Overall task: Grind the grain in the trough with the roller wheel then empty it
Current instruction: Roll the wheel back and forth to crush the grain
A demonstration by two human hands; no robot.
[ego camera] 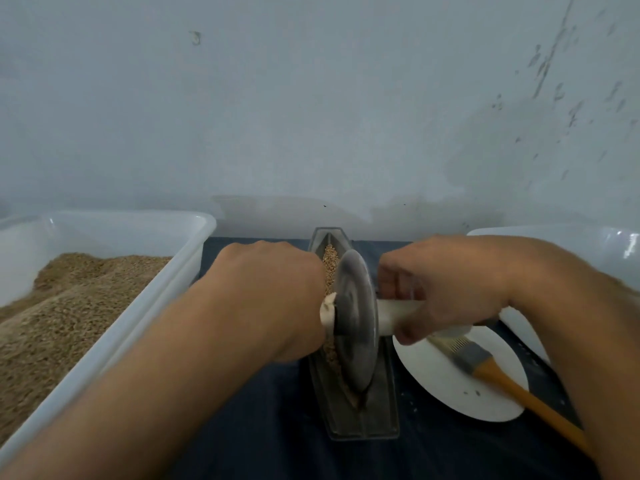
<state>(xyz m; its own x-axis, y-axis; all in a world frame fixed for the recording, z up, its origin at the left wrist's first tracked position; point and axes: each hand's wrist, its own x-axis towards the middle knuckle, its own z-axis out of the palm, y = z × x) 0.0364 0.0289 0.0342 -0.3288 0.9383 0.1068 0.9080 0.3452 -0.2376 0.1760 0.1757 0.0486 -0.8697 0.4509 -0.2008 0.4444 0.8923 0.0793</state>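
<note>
A long grey metal trough (360, 415) lies lengthwise in front of me on a dark cloth. Brown grain (329, 263) fills its groove. A grey roller wheel (356, 323) stands on edge in the groove, near the middle of the trough. A pale handle (398, 311) runs through the wheel's hub to both sides. My left hand (273, 292) grips the handle's left end, which it mostly hides. My right hand (446, 285) grips the right end.
A white tub (166, 289) heaped with brown grain stands at the left. A white plate (436, 379) lies right of the trough, with an orange-handled brush (498, 375) across it. Another white tub (588, 247) stands at the far right. A pale wall rises close behind.
</note>
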